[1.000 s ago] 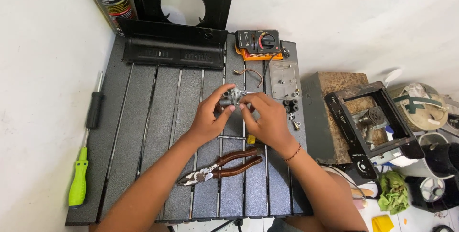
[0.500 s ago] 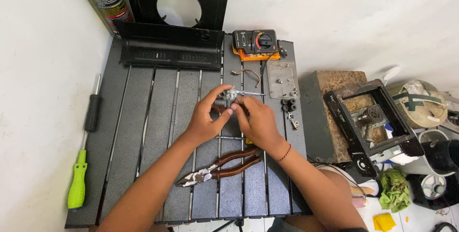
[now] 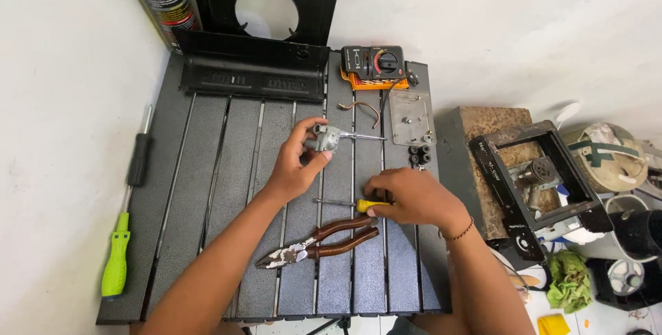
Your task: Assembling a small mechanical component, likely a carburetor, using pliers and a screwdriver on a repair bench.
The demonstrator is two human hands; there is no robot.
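My left hand (image 3: 295, 166) holds a small grey metal part (image 3: 327, 138) with a thin shaft sticking out to the right, lifted a little above the black slatted table (image 3: 207, 190). My right hand (image 3: 411, 197) rests lower on the table, fingers closed over the yellow handle of a small screwdriver (image 3: 364, 204) whose thin blade points left. Brown-handled pliers (image 3: 317, 241) lie just in front of both hands, jaws to the left.
A multimeter on an orange base (image 3: 376, 66), a metal plate (image 3: 409, 116), a bent copper wire (image 3: 361, 109) and small black knobs (image 3: 419, 154) sit behind. A green-handled screwdriver (image 3: 117, 259) and a black one (image 3: 138, 159) lie left. A black frame assembly (image 3: 534, 183) stands right.
My right hand left the metal part and moved down to the table, closing on the yellow screwdriver. My left hand still holds the part alone.
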